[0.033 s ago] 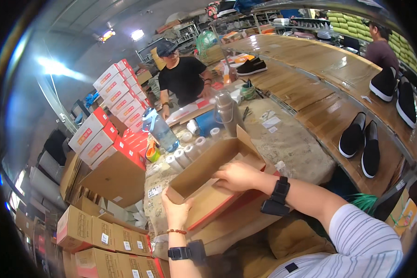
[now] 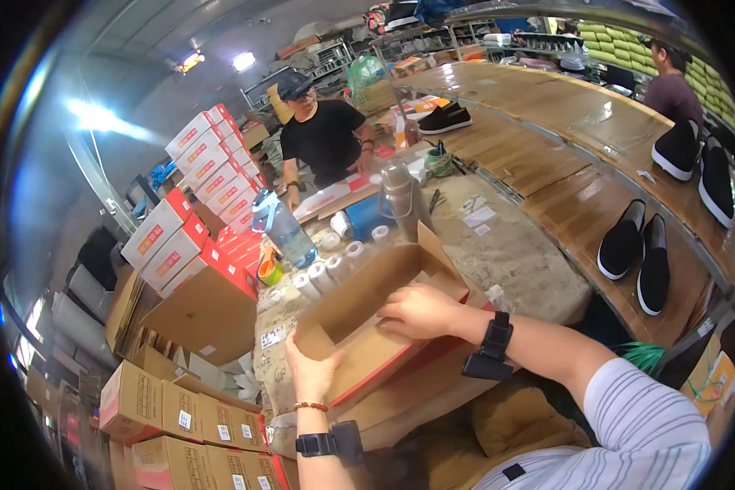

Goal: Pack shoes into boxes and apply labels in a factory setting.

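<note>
We hold an open cardboard box (image 2: 367, 314) at the worktop's (image 2: 531, 253) near edge.
Our left hand (image 2: 312, 369) grips its near-left corner, our right hand (image 2: 420, 310) presses flat on its rim; tape rolls (image 2: 322, 273) crowd the far side.

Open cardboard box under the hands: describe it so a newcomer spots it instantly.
On the speckled worktable, nearest the wearer, lies the open brown box with a red outer edge. The left hand and right hand touch it; unlike the closed white-and-red boxes stacked left, it is unfolded and empty.
</note>
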The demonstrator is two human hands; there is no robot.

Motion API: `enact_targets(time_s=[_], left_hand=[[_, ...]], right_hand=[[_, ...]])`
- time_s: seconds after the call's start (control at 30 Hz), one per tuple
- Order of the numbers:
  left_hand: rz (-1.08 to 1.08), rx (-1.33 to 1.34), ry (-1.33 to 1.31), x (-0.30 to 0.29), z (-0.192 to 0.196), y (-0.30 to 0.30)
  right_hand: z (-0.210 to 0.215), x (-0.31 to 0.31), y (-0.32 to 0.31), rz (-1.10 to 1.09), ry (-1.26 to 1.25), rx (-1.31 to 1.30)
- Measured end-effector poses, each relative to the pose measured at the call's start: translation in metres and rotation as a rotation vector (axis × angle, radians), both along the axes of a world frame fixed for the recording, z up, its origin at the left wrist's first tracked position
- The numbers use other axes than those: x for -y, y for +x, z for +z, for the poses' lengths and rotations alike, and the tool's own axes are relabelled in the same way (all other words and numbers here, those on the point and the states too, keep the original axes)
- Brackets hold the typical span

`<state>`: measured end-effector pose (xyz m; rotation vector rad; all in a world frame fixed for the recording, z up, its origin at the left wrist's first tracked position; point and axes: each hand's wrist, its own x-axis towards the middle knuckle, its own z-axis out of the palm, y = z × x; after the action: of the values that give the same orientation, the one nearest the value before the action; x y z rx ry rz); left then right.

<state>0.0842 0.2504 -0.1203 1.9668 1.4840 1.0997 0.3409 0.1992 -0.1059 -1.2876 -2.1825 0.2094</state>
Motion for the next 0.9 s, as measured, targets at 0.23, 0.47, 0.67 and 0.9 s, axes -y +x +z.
enact_targets(time_s=[0.23, 0.47, 0.67, 0.9], left_hand=[[-0.032, -0.005, 0.044, 0.012, 0.007, 0.016], [-0.255, 0.397, 0.183, 0.004, -0.019, -0.015], [0.064, -0.352, 0.258, 0.044, 0.022, 0.014], [-0.115, -0.252, 0.219, 0.045, 0.057, 0.018]], right_hand=[[-0.005, -0.013, 0.074, -0.450, 0.744, -0.770], [-0.009, -0.006, 0.077, -0.034, 0.001, -0.405], [0.000, 0.011, 0.066, -0.356, -0.026, -0.217], [-0.029, 0.018, 0.096, -0.287, 0.249, -0.454]])
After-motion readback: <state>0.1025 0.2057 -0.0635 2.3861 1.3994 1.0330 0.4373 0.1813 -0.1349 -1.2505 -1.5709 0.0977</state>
